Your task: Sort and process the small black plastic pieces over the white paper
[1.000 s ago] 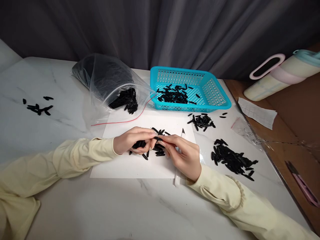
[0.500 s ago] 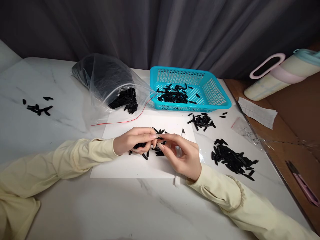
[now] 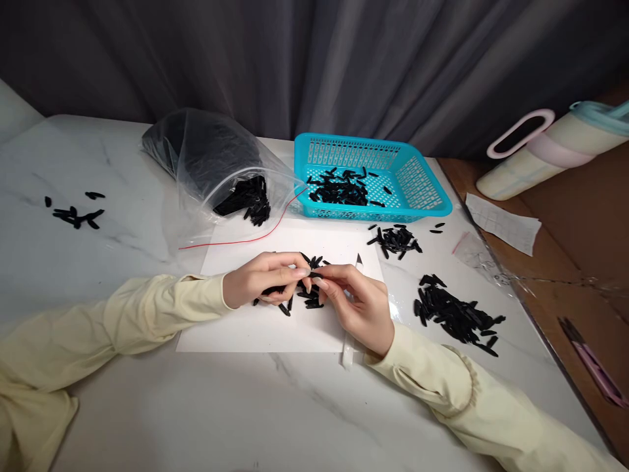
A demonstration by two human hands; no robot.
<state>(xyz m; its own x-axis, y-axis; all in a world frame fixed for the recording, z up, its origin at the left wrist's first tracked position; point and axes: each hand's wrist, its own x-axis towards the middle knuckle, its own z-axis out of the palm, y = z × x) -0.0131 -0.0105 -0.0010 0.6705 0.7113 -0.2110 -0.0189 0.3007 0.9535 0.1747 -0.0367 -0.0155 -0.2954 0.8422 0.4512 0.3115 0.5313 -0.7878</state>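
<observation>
Now, right hand [image 3: 361, 305]: fingertips drawn closer to the left, pinching a black piece [image 3: 314, 275].
Left hand [image 3: 265, 282]: unmoved, closed on black pieces.
White sheet [image 3: 255, 328]: unchanged.

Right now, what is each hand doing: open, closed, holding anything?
Left hand: closed on a bunch of black pieces.
Right hand: fingertips pinch one black piece.

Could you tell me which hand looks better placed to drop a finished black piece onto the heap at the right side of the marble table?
Probably the right hand: the large heap of small black plastic pieces lies just beside it, whereas the left hand rests across the white paper sheet, cupping several pieces.
</observation>
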